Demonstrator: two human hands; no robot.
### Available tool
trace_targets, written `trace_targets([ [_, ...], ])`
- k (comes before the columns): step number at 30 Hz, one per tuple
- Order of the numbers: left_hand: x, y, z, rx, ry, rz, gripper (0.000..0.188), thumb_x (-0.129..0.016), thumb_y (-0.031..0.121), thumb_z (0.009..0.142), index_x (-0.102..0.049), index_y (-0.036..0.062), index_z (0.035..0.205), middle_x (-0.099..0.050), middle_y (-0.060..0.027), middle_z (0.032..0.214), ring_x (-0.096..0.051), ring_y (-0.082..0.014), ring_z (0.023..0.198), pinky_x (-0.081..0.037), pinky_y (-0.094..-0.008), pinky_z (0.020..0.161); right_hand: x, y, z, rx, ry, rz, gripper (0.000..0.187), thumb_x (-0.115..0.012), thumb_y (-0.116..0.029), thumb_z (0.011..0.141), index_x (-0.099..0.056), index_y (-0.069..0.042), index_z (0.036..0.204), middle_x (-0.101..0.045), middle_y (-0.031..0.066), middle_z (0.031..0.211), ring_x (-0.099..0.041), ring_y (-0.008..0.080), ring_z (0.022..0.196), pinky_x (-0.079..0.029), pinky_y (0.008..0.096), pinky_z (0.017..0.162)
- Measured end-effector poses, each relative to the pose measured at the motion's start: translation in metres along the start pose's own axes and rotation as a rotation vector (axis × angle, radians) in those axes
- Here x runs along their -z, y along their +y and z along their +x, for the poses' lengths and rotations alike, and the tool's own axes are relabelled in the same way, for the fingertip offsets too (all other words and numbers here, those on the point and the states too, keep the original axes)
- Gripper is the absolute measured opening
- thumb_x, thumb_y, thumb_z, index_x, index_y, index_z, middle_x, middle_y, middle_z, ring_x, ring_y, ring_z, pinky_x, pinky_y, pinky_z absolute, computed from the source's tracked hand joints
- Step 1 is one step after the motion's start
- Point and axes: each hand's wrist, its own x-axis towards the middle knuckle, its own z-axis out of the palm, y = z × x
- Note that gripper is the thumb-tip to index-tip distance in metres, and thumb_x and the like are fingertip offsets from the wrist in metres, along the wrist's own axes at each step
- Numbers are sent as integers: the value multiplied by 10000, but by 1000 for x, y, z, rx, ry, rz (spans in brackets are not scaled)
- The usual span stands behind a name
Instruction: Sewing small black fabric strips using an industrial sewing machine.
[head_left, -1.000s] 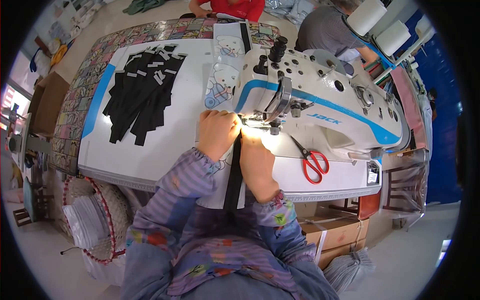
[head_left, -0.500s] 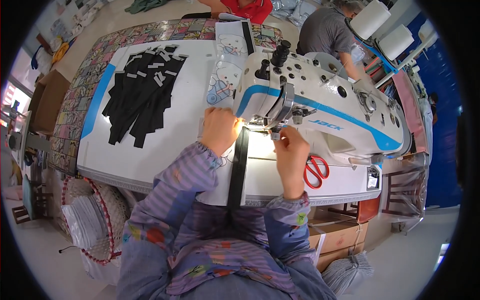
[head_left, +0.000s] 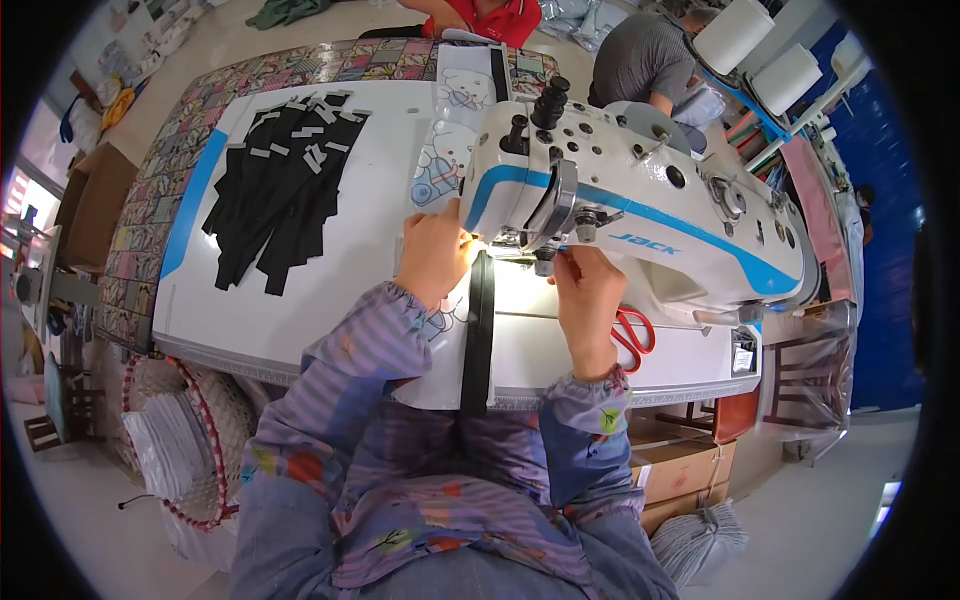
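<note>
A white and blue sewing machine (head_left: 640, 235) has its lit needle area between my hands. My left hand (head_left: 432, 258) is closed, its bent fingers gripping white fabric with a printed bear pattern (head_left: 443, 160) just left of the presser foot. From the foot a long black strip (head_left: 479, 335) lies over that fabric and runs down over the table's front edge to my lap. On the other side my right hand (head_left: 588, 300) is raised in a pinch beside the knob near the needle; whatever its fingertips hold is hidden. Red-handled scissors (head_left: 633, 338) lie right of that hand.
Several black strips with grey ends (head_left: 280, 190) lie heaped on the left of the white table (head_left: 370, 130). Below its edge, a woven basket (head_left: 215, 440) holds folded white pieces. White thread cones (head_left: 733, 38) stand at upper right. Two people sit beyond the table.
My right hand has turned slightly and stays close to the needle area. My left hand keeps nearly the same place. The person behind the machine has drawn an arm back.
</note>
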Motion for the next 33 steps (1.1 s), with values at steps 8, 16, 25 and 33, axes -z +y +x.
trace_targets([
  [8, 0, 1, -4, -1, 24, -46, 268, -733, 148, 841, -568, 42, 1024, -721, -81, 749, -692, -315, 767, -426, -471, 918, 1, -12, -7, -101, -63, 53, 147, -745, -36, 881, -679, 39, 988, -670, 118, 731, -694, 188, 605, -491, 310, 525],
  [16, 8, -2, 1, -121, -8, 43, 273, -695, 91, 836, -601, 45, 1087, -679, -94, 910, -659, -330, 900, -452, -462, 912, -10, -58, -82, 32, -357, -151, 513, -832, -220, 847, -586, -35, 1257, -622, 79, 751, -600, 187, 562, -487, 327, 544],
  [25, 44, 30, -83, -356, 0, -225, 300, -687, 13, 825, -694, 60, 1121, -624, -110, 1044, -626, -318, 925, -521, -394, 810, 8, -58, -82, -587, -356, 1005, 205, -655, 30, 959, -634, -17, 1157, -685, 24, 889, -639, 95, 739, -532, 237, 650],
  [33, 50, 27, -81, -203, -37, -346, 139, -668, 88, 914, -699, 21, 1032, -654, -100, 985, -649, -296, 894, -527, -379, 792, -18, -36, -69, 130, -283, 88, 245, -678, 28, 813, -694, -19, 1053, -652, 115, 1012, -576, 352, 923, -483, 426, 813],
])
